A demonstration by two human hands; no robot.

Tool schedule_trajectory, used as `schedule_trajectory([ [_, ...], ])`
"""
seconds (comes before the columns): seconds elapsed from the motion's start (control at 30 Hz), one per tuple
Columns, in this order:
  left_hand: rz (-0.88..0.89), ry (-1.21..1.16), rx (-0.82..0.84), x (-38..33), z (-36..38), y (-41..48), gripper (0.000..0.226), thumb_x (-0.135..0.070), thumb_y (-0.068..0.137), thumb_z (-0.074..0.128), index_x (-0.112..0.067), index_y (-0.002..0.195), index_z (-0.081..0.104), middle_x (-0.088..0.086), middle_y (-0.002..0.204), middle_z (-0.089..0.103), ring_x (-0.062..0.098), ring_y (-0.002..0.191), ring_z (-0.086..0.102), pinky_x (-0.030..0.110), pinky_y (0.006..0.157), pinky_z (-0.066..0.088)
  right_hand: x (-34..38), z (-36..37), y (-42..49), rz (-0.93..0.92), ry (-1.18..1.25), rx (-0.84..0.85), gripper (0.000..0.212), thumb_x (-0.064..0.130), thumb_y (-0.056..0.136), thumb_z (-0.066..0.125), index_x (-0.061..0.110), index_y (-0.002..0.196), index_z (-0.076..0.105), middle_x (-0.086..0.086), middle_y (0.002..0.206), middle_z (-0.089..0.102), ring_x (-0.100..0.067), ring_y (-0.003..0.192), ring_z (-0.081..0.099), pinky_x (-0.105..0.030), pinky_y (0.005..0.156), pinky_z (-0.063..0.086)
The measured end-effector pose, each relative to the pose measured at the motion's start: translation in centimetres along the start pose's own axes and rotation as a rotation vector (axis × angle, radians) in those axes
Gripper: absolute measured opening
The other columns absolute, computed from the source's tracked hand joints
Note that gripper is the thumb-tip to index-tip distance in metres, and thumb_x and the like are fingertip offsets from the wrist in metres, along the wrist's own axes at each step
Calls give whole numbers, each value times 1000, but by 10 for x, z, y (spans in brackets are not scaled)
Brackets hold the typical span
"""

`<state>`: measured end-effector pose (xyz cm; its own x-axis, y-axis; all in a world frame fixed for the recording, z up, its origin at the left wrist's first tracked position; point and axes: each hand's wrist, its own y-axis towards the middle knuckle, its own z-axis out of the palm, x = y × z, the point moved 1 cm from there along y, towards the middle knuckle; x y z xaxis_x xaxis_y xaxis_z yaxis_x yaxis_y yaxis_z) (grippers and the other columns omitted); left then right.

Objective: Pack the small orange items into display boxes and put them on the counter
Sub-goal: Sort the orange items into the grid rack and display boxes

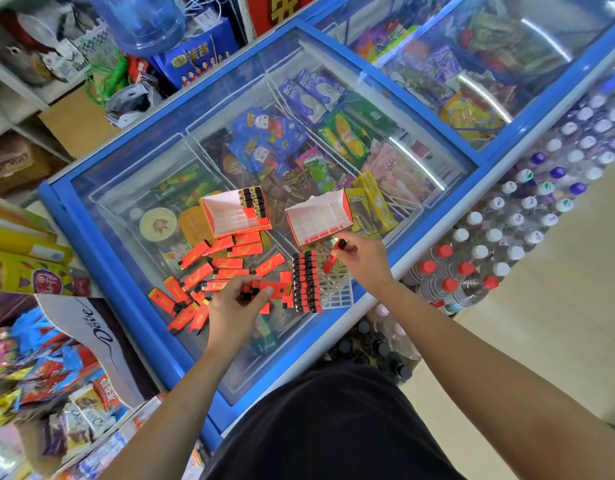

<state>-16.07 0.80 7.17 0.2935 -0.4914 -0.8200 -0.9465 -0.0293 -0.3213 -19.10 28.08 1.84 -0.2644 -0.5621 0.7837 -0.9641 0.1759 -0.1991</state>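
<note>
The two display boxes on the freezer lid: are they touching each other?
Apart. The head view shows a strip of bare glass lid between the left display box and the right display box.

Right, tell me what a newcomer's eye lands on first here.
The heap of orange items strewn over the glass lid of the blue freezer, near the middle. Behind them stand two display boxes, the left box holding a few, the right box empty. The right hand pinches a single item and the left hand grips at least one more.
</note>
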Motion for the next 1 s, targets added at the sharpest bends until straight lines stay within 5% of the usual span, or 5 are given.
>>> schedule_trajectory([
  [0.27, -8, -28, 2, 2, -5, -1, 14, -27, 86, 79, -25, 98, 72, -14, 85, 72, -2, 80, 67, 20, 74, 52, 0, -2, 2, -5, -56, 18, 15, 5, 89, 70, 8, 103, 72, -5, 84, 74, -22, 80, 69, -43, 82, 57],
  [0.5, -3, -20, 10, -1, -4, -3, 13, -28, 86, 78, -27, 98, 72, -13, 89, 73, -4, 82, 66, 18, 73, 51, 4, -10, 5, -21, -70, -11, 14, 10, 87, 74, 9, 101, 73, 0, 89, 74, -9, 78, 64, -23, 79, 52],
  [0.7, -12, -52, 19, -4, -4, -3, 13, -28, 86, 79, -35, 93, 69, -22, 85, 71, -2, 80, 67, 17, 71, 51, 6, -2, 9, -132, -202, 47, 4, 14, 87, 75, 12, 88, 72, 5, 71, 64, -10, 65, 55, -23, 65, 40],
  [0.9, -2, -92, 12, -11, 1, 4, 18, -26, 84, 81, -27, 100, 72, -9, 87, 75, 8, 83, 72, 24, 75, 56, 19, 11, 11, -242, -305, 174, 9, 13, 88, 72, 11, 96, 74, -4, 88, 72, -18, 78, 63, -36, 76, 54],
  [1.0, 44, -97, 9, -23, 5, 8, 19, -20, 83, 82, -24, 99, 72, -9, 80, 74, 7, 73, 71, 20, 67, 56, 20, 3, 10, -161, -259, 166, 36, 7, 87, 70, 13, 122, 66, -3, 101, 67, -16, 86, 61, -31, 83, 53],
])
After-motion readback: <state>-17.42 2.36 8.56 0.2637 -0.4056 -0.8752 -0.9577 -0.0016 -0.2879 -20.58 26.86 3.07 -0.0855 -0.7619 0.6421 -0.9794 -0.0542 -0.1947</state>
